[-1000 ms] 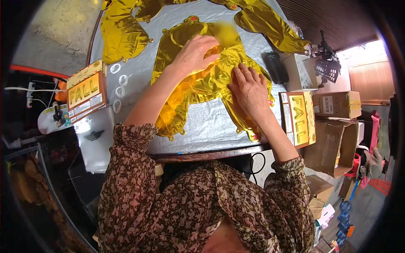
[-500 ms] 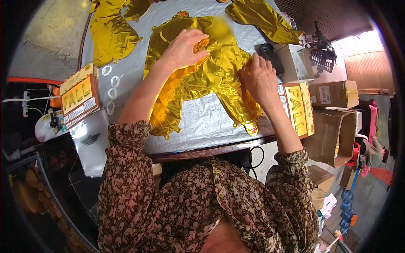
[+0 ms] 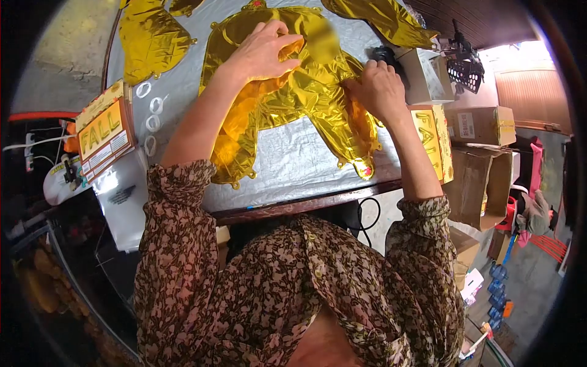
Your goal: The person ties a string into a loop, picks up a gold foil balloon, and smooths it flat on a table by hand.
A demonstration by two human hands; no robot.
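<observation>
A flat gold foil balloon (image 3: pixel 312 92) lies on the silver-grey table cover (image 3: pixel 287 159), with small tabs along its edges. My left hand (image 3: pixel 263 52) is over its left upper part, thumb and fingers apart in a curve, and nothing shows between them. At the balloon's right edge, my right hand (image 3: pixel 378 88) rests with its fingers bent down onto the foil; their tips are hidden, so I cannot tell if they pinch it.
More gold foil balloons lie at the upper left (image 3: pixel 150 43) and upper right (image 3: pixel 382 21). FALL packages (image 3: pixel 104 131) (image 3: pixel 431 137) flank the table. Clear rings (image 3: pixel 156 105) are at left. Cardboard boxes (image 3: pixel 480 183) stand at right.
The balloon and table sit slightly higher in view. My right hand's fingers, stretched out before, are now bent against the foil. My left hand keeps its curved shape.
</observation>
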